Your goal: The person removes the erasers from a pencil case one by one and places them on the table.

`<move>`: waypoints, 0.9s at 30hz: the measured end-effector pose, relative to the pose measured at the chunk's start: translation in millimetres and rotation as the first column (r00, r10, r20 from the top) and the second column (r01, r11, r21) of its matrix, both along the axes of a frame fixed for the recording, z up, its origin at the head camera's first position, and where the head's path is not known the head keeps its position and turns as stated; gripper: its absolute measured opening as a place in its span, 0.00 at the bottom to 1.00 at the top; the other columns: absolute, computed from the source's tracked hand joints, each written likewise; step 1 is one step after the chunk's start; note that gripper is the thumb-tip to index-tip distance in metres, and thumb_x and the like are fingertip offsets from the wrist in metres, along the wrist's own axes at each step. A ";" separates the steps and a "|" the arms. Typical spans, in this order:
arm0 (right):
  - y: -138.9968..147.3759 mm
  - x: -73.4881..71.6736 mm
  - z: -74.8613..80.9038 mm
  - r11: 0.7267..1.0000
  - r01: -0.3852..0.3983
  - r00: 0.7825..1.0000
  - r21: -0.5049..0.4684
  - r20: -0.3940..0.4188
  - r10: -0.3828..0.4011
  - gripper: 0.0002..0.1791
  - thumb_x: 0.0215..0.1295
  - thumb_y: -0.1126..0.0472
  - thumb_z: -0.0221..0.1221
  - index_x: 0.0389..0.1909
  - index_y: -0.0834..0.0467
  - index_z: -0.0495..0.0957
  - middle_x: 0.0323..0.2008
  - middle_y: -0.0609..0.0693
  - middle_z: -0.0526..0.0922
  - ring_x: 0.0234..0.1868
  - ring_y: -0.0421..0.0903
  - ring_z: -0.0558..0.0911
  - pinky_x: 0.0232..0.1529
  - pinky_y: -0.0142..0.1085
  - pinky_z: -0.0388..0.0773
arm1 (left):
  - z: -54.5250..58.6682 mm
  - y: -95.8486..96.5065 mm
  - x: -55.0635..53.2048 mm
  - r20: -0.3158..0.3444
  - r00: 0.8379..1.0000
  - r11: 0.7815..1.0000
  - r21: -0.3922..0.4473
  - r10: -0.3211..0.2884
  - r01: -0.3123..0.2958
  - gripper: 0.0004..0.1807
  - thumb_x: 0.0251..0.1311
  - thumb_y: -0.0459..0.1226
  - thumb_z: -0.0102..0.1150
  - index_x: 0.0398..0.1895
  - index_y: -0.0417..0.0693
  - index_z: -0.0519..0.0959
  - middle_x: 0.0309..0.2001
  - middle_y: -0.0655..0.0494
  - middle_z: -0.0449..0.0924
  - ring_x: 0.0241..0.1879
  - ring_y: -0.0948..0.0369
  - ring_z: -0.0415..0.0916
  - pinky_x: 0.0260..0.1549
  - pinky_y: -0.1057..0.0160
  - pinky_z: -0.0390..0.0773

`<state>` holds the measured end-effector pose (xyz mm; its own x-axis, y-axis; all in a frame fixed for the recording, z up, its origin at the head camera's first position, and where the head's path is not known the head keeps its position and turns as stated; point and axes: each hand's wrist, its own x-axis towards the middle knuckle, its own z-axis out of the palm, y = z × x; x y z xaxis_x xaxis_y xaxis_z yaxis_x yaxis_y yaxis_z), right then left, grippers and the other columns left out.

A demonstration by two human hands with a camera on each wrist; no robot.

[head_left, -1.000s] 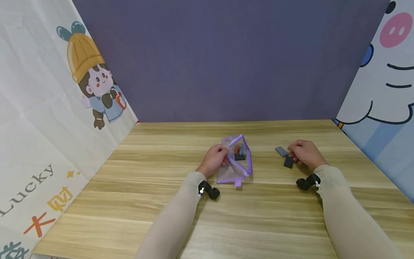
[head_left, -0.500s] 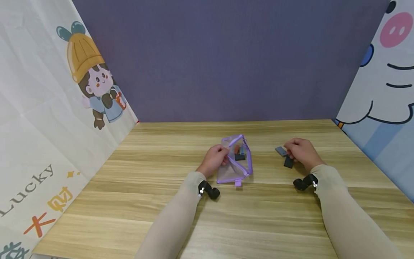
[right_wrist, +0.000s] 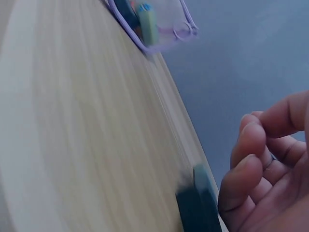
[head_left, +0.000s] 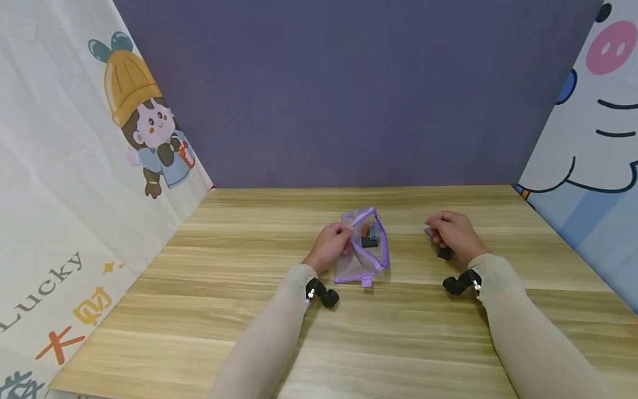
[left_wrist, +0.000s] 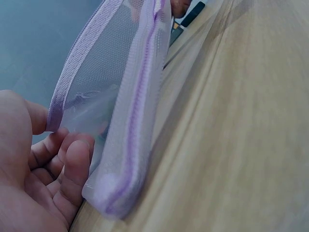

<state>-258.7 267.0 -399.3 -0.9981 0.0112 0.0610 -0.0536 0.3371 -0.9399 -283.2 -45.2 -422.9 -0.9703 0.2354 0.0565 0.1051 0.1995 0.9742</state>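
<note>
My left hand pinches the open edge of a purple-trimmed mesh zip pouch, with the edge tape between thumb and fingers in the left wrist view. Inside the pouch lie a small dark block, a reddish one and a light blue-green one. To the right, my right hand hovers with fingers loosely curled over a flat grey block and a black block, partly hiding both. The right wrist view shows nothing between those fingers, and the blocks just beside them.
The wood-grain table runs back to a dark purple-grey panel. Printed cloths hang at left and right. A black wrist camera sits on each cuff, close to the tabletop.
My right hand has moved left, from beside the black block to over the grey one, covering more of both blocks. My left hand and the pouch have stayed in place.
</note>
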 end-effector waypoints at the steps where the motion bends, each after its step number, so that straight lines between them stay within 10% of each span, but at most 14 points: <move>1: -3.6 -0.5 0.1 1.000 -0.011 1.000 -0.004 0.003 0.011 0.19 0.76 0.59 0.50 0.52 0.72 0.73 0.30 0.52 0.80 0.24 0.39 0.75 0.23 0.32 0.74 | 0.0 -0.2 -0.2 -0.001 1.000 1.000 -0.003 0.002 -0.002 0.11 0.71 0.40 0.56 0.33 0.41 0.76 0.28 0.52 0.77 0.24 0.61 0.74 0.25 0.66 0.79; 27: -61.2 -25.0 -6.9 0.989 -0.148 0.984 -0.019 0.096 0.149 0.17 0.73 0.63 0.50 0.54 0.71 0.75 0.32 0.52 0.82 0.28 0.41 0.79 0.26 0.32 0.77 | 2.5 -2.1 0.5 -0.042 0.999 0.992 -0.122 0.029 -0.034 0.11 0.71 0.40 0.54 0.32 0.45 0.76 0.27 0.53 0.78 0.24 0.61 0.76 0.27 0.64 0.80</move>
